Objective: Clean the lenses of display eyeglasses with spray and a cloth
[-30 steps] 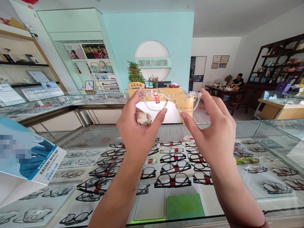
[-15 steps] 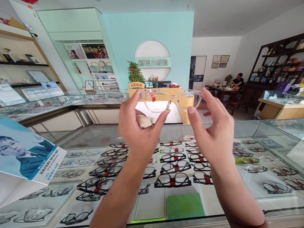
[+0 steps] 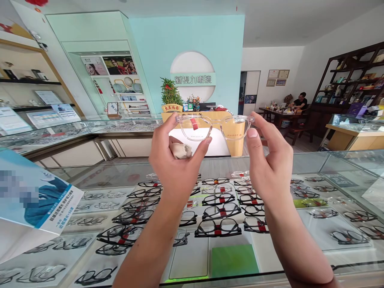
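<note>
A pair of clear-framed eyeglasses is held up in front of me, above the glass display case. One lens bears a red sticker. My left hand grips the left end of the frame between thumb and fingers. A crumpled off-white cloth is tucked in the same palm. My right hand pinches the right end of the frame at the hinge, its thumb raised beside the right lens. The temples are mostly hidden.
Several rows of dark eyeglasses lie inside the glass case below my arms, with a green pad near its front. A blue-and-white advertising box stands at left. A wooden reception counter is beyond. A person sits at a far table.
My right thumb has lifted away from the lower edge of the right lens. The eyeglasses have shifted slightly left and turned to face more squarely.
</note>
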Demonstrator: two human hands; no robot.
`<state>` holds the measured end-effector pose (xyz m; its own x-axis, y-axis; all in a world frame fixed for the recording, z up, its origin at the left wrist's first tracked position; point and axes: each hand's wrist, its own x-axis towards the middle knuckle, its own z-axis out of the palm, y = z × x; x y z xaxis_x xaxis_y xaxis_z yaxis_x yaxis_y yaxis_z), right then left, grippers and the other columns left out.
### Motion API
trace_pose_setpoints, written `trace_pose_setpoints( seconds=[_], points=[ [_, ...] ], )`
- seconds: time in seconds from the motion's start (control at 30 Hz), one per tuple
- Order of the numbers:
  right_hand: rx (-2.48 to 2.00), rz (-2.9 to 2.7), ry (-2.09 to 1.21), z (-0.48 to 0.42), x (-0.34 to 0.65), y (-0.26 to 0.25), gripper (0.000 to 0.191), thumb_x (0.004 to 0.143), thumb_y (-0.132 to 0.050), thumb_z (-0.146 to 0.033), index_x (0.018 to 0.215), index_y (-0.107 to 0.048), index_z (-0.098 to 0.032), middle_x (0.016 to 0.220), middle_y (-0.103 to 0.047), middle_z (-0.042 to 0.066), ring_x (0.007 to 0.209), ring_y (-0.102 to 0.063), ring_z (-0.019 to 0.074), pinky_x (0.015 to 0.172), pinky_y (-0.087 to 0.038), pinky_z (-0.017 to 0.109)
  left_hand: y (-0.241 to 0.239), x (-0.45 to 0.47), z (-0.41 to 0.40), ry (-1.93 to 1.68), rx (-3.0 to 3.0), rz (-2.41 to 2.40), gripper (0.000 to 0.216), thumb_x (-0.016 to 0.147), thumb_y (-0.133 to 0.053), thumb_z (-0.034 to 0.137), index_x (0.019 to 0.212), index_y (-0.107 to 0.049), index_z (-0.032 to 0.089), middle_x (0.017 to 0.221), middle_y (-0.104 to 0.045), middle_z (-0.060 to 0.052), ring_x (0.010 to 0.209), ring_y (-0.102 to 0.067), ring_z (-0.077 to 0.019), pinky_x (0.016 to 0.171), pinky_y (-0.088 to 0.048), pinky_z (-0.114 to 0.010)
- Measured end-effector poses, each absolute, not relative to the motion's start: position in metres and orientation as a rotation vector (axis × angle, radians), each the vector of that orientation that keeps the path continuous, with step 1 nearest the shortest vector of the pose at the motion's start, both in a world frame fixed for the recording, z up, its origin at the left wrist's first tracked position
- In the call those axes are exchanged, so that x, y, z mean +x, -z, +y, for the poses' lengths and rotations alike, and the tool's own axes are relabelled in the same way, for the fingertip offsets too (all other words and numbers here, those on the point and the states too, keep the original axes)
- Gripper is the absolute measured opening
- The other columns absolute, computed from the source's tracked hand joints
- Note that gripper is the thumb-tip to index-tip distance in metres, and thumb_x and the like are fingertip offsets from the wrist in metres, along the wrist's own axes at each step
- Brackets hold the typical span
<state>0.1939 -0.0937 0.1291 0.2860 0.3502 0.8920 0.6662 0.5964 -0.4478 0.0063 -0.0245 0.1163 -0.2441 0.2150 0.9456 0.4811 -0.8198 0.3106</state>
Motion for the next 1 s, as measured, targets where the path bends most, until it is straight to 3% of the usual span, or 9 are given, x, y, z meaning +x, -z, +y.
trace_pose_setpoints(
  seconds=[0.13,0.4,0.77,1.0],
  points=[
    [-0.901,-1.265,0.276,-0.086,0.195,-0.128,0.04,0.116,-0.052,-0.045,0.142,-0.079,-0.029,0.133,-0.082,0.014,0.125,-0.078,0.0317,0.1,-0.067,0.052,-0.12,0.005,-0.023,2.184,-1.814,-0.879,0.07,0.089,-0.096,0.055,0.152,-0.07,0.036,0.144,-0.078,-0.01,0.095,-0.073,-0.0237,0.08,-0.063,-0.045],
    [-0.862,-1.201,0.335,-0.081,0.195,-0.127,0.039,0.118,-0.046,-0.046,0.139,-0.075,-0.029,0.12,-0.077,0.013,0.113,-0.077,0.0312,0.092,-0.066,0.05,-0.119,0.004,-0.022,2.15,-1.895,-0.876,0.072,0.087,-0.098,0.046,0.152,-0.071,0.033,0.144,-0.078,-0.01,0.102,-0.077,-0.0243,0.089,-0.066,-0.043],
    [-0.799,-1.32,0.081,-0.077,0.204,-0.129,0.043,0.12,-0.036,-0.052,0.132,-0.07,-0.027,0.116,-0.075,0.013,0.111,-0.079,0.0306,0.091,-0.066,0.051,-0.118,0.004,-0.01,2.208,-2.08,-0.862,0.068,0.088,-0.096,0.056,0.148,-0.073,0.033,0.138,-0.081,-0.007,0.088,-0.076,-0.0197,0.076,-0.064,-0.036],
    [-0.499,-1.146,-0.172,-0.076,0.202,-0.13,0.026,0.109,-0.069,-0.051,0.1,-0.069,-0.027,0.097,-0.072,0.004,0.097,-0.078,0.0246,0.09,-0.064,0.044,-0.118,0.008,-0.009,2.253,-2.234,-0.833,0.062,0.088,-0.095,0.058,0.141,-0.076,0.033,0.125,-0.085,-0.005,0.095,-0.081,-0.0236,0.084,-0.068,-0.041]
  ],
)
